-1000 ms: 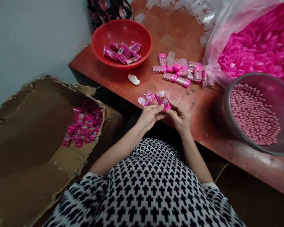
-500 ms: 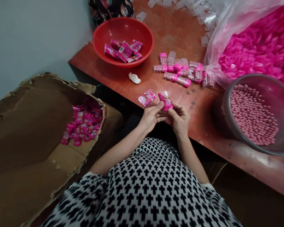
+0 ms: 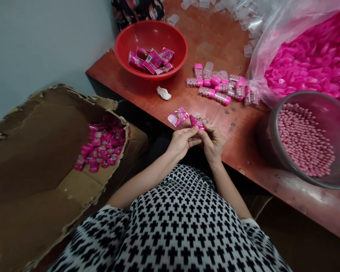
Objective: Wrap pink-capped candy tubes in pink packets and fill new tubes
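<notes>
Just over the table's near edge, my left hand (image 3: 184, 142) and my right hand (image 3: 213, 144) pinch a small candy container (image 3: 197, 121) between them. A pink printed sleeve surrounds it, and a bit of clear plastic shows at its top. My fingers and thumbs cover its lower end. Beside it on the left, a flat pink printed sleeve (image 3: 178, 116) lies on the table. Several clear containers of pink candy balls with pink caps (image 3: 222, 98) lie in a loose group beyond my right hand.
A red bowl (image 3: 121, 56) holds several flat printed sleeves, with a crumpled white scrap (image 3: 163, 93) near it. At right stand a grey bucket (image 3: 268, 139) of pink balls and a plastic bag of pink caps (image 3: 314, 64). Left below is a cardboard box (image 3: 39, 151) with sleeved containers.
Both hands still hold the container, which is now tilted lower and farther from upright, with less of its clear top showing. The whole view has shifted slightly.
</notes>
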A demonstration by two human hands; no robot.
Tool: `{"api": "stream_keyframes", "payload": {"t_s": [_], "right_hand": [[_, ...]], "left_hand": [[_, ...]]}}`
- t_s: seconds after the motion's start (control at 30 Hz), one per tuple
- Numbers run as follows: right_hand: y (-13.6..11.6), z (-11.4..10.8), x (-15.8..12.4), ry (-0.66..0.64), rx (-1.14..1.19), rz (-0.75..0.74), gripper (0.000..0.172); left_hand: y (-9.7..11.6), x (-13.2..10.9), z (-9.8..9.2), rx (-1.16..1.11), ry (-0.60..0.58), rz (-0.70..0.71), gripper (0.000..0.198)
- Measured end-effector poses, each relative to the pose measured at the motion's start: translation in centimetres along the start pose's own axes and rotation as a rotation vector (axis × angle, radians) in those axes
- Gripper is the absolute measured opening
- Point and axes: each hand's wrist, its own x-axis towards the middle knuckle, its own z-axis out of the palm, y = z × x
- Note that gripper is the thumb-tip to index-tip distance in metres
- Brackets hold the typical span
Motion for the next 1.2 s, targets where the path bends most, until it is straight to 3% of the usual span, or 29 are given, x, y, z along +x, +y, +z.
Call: {"api": "stream_keyframes", "payload": {"t_s": [0.1, 0.17, 0.27, 0.33, 0.37, 0.47, 0.6, 0.7, 0.93, 1.07, 1.2], "right_hand": [[-0.6, 1.2, 0.1, -0.033, 0.130, 0.050, 0.018], [-1.3, 1.8, 0.3, -0.132, 0.236, 0.059, 0.027], [-2.1, 2.1, 0.8, -0.254, 0.328, 0.090, 0.039], [-2.2, 1.9, 1.2, -0.236, 0.303, 0.114, 0.033], [-2.1, 1.8, 1.4, -0.214, 0.278, 0.121, 0.028], [-1.7, 1.5, 1.8, -0.190, 0.202, 0.128, 0.019], [-1.4, 1.5, 1.7, -0.269, 0.136, 0.167, 0.017], [-1.3, 1.6, 1.8, -0.313, 0.114, 0.196, 0.018], [-0.3, 2.7, 3.6, -0.352, 0.030, 0.201, 0.022], [0.0, 4.2, 4.9, -0.274, 0.045, 0.255, 0.038], [0.1, 5.3, 6.2, -0.336, 0.142, 0.363, 0.049]], "left_hand": [[0.9, -0.9, -0.1, 0.001, 0.017, 0.054, 0.023], [2.6, -2.2, -0.7, -0.013, 0.067, 0.169, 0.022], [6.0, -4.5, -2.8, -0.116, 0.251, 0.487, 0.020], [7.6, -5.4, -4.6, -0.184, 0.407, 0.649, 0.034], [8.0, -5.5, -5.4, -0.171, 0.461, 0.666, 0.037], [7.2, -3.7, -6.8, 0.110, 0.483, 0.643, 0.029], [5.0, 1.0, -6.7, 0.872, 0.278, 0.760, 0.026], [4.3, 3.8, -6.7, 1.194, 0.213, 0.777, 0.026], [3.4, 5.8, -7.9, 1.248, 0.281, 0.867, 0.016], [2.8, 6.1, -8.1, 1.269, 0.319, 0.984, 0.020], [2.3, 5.7, -7.7, 1.273, 0.309, 1.087, 0.025]]}}
